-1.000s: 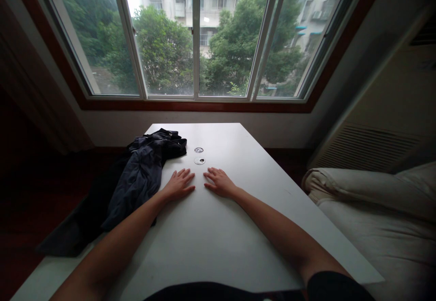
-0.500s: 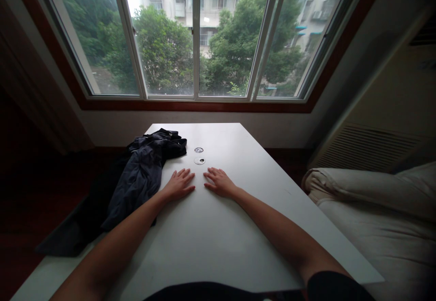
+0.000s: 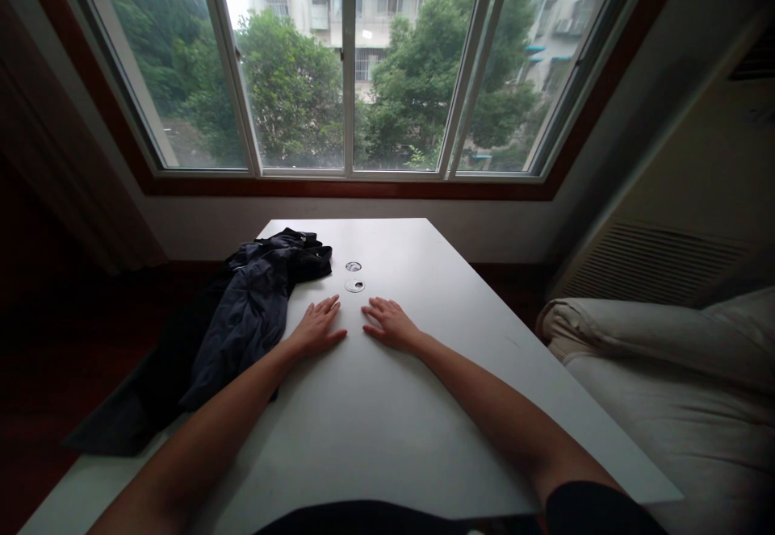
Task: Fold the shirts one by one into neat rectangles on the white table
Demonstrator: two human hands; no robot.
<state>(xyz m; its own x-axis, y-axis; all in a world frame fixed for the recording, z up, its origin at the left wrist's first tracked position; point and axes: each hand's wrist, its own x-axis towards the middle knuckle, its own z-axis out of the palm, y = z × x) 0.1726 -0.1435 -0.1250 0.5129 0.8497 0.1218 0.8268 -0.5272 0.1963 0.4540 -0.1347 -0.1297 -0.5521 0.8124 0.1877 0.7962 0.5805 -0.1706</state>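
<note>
My left hand [image 3: 317, 328] lies open on the white table [image 3: 363, 422], fingers apart and nothing in it. Facing it across a small gap, my right hand [image 3: 391, 323] also rests flat on the tabletop, open. To the left of my left hand is a crumpled dark blue and black garment [image 3: 254, 301], heaped along the table's left side and hanging over that edge. Just beyond my fingertips, two round grommets are set into the table; the nearer grommet [image 3: 349, 286] has a dark opening, and the farther grommet [image 3: 353, 266] looks shiny.
A wide window [image 3: 348, 75] with a brown frame stands behind the table's far end. On the right is a pale padded seat [image 3: 666, 374], with a large beige appliance with vent slats [image 3: 654, 261] behind it. A curtain [image 3: 78, 148] hangs at the left.
The fingers of my left hand have shifted slightly, tilting up and away from the right hand. My right hand and the garment have stayed where they were.
</note>
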